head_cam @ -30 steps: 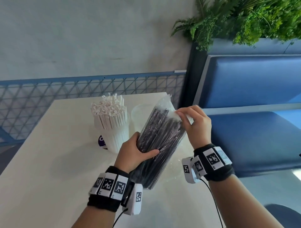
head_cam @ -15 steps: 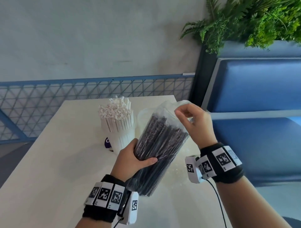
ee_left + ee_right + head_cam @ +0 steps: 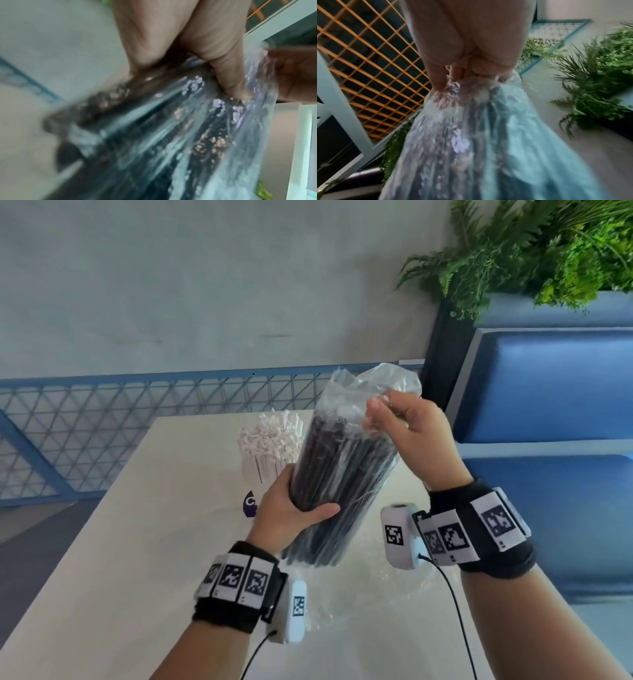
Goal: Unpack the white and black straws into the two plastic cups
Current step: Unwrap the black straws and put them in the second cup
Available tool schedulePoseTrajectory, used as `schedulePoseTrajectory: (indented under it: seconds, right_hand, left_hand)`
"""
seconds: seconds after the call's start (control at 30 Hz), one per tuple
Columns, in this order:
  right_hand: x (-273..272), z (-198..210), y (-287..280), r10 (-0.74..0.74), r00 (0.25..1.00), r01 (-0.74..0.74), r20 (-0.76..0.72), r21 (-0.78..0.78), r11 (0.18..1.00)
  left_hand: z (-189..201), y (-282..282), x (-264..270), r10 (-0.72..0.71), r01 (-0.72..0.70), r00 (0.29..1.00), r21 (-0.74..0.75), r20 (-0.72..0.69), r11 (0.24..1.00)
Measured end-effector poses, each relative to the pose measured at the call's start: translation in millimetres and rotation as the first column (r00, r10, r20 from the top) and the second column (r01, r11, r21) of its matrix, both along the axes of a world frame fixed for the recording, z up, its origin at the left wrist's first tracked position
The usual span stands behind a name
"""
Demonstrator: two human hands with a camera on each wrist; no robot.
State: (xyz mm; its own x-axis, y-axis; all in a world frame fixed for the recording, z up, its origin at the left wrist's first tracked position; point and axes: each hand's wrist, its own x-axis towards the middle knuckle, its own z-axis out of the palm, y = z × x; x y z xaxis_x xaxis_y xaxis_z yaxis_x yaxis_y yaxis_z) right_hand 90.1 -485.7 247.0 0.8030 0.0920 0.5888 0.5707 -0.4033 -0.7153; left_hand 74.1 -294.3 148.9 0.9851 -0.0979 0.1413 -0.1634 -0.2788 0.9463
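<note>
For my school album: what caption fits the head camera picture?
Left hand grips a bag of black straws while right hand pinches its top.

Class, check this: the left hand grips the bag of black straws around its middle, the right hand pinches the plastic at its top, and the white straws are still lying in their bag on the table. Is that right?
Not quite. The white straws already stand upright in a cup on the table, as the head view shows. The rest holds: the left hand grips the bag of black straws around its middle, and the right hand pinches its top plastic.

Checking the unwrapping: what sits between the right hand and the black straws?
Only the clear plastic bag, pinched by the right hand around the black straws; head view.
</note>
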Motion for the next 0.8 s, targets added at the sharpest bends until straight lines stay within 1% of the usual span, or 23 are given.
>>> schedulePoseTrajectory:
  seconds: [0.07, 0.13, 0.2, 0.23, 0.27, 0.3, 0.33, 0.37, 0.4, 0.43, 0.47, 0.5, 0.57, 0.6, 0.67, 0.7, 0.8]
  right_hand:
    - [0, 1, 2, 0.011, 1.000, -0.010, 0.007, -0.077, 0.997]
    - [-2, -5, 3, 0.031, 0.998, -0.040, -0.051, -0.195, 0.980]
    - [-3, -18, 2, -0.010, 0.993, -0.024, -0.115, -0.292, 0.956]
    - [-3, -25, 0, -0.045, 0.988, -0.004, -0.150, -0.308, 0.951]
    - [-1, -31, -4, -0.071, 0.977, 0.011, -0.202, -0.284, 0.959]
    - [0, -37, -7, -0.079, 0.959, 0.020, -0.272, -0.214, 0.977]
    - [1, -41, -9, -0.063, 0.936, 0.026, -0.347, -0.112, 0.993]
    - [2, -44, -12, -0.043, 0.915, 0.037, -0.401, -0.023, 0.999]
    - [2, -47, -14, -0.043, 0.906, 0.054, -0.420, 0.014, 0.998]
    - [3, -50, -16, -0.070, 0.908, 0.074, -0.413, -0.008, 0.997]
    - [4, -53, -18, -0.105, 0.913, 0.082, -0.395, -0.073, 0.994]
    - [5, -53, -18, -0.132, 0.917, 0.071, -0.376, -0.171, 0.983]
    - [5, -53, -14, -0.153, 0.922, 0.002, -0.354, -0.393, 0.919]
    - [4, -52, -10, -0.142, 0.925, -0.044, -0.353, -0.471, 0.881]
    - [2, -51, 0, -0.103, 0.936, -0.108, -0.336, -0.552, 0.827]
    - [1, -51, 6, -0.088, 0.947, -0.112, -0.308, -0.577, 0.809]
    - [2, -51, 17, -0.071, 0.975, -0.072, -0.213, -0.598, 0.798]
  left_hand:
    - [-15, -12, 8, -0.012, 0.011, 1.000, -0.037, -0.028, 0.999]
    - [-37, -24, 12, -0.036, 0.032, 0.996, -0.056, -0.077, 0.998]
    - [-57, -32, 12, -0.065, 0.062, 0.990, -0.028, -0.128, 0.998]
    - [-64, -33, 11, -0.083, 0.085, 0.986, 0.007, -0.147, 0.996]
    - [-70, -33, 11, -0.100, 0.109, 0.983, 0.047, -0.156, 0.993]
    - [-73, -30, 11, -0.112, 0.127, 0.980, 0.084, -0.162, 0.988]
    - [-75, -26, 11, -0.116, 0.135, 0.979, 0.108, -0.165, 0.985]
    - [-74, -20, 12, -0.116, 0.137, 0.979, 0.123, -0.167, 0.983]
    - [-73, -15, 13, -0.115, 0.138, 0.980, 0.136, -0.162, 0.981]
    - [-71, -9, 15, -0.119, 0.143, 0.980, 0.149, -0.158, 0.979]
    - [-69, -3, 16, -0.127, 0.151, 0.980, 0.159, -0.154, 0.976]
    - [-67, 1, 18, -0.133, 0.158, 0.979, 0.166, -0.154, 0.973]
    - [-63, 6, 18, -0.151, 0.177, 0.976, 0.172, -0.155, 0.969]
    - [-61, 6, 18, -0.161, 0.187, 0.975, 0.174, -0.153, 0.967]
    - [-58, 5, 17, -0.184, 0.205, 0.973, 0.159, -0.139, 0.966]
    - [-57, 5, 17, -0.190, 0.208, 0.973, 0.144, -0.129, 0.967]
    - [-50, 6, 19, -0.197, 0.207, 0.975, 0.093, -0.106, 0.974]
